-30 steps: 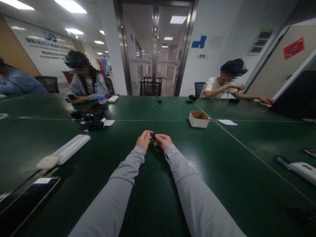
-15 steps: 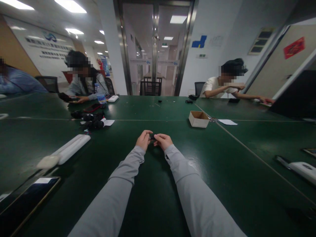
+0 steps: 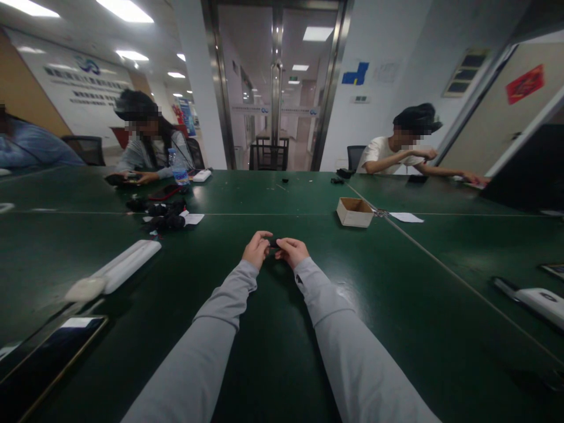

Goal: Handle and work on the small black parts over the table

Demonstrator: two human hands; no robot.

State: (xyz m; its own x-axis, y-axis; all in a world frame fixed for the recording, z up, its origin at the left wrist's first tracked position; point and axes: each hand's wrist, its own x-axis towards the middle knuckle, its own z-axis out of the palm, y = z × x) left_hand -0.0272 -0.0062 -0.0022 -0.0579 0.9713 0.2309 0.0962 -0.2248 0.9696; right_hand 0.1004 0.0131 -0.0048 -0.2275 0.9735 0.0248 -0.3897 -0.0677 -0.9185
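Just above the green table (image 3: 273, 329), near the middle of the view, my two hands meet around a small dark object (image 3: 274, 243). My left hand (image 3: 256, 250) closes on its left end, with thumb and fingers bent around it. From the other side my right hand (image 3: 292, 251) pinches the right end between thumb and fingertips. The object is short and black; its kind is too small to make out, and the fingers hide much of it.
An open box (image 3: 355, 212) stands ahead to the right, beside a white paper (image 3: 406, 217). Black gear (image 3: 165, 214), a long white device (image 3: 127, 264) and a phone (image 3: 53, 358) lie on the left. Across the table sit people, one near a water bottle (image 3: 178, 169).
My hands stay nearly in place, with the right hand and the dark object shifted very slightly right. At the far left, a person's dark item has tipped lower toward the table.
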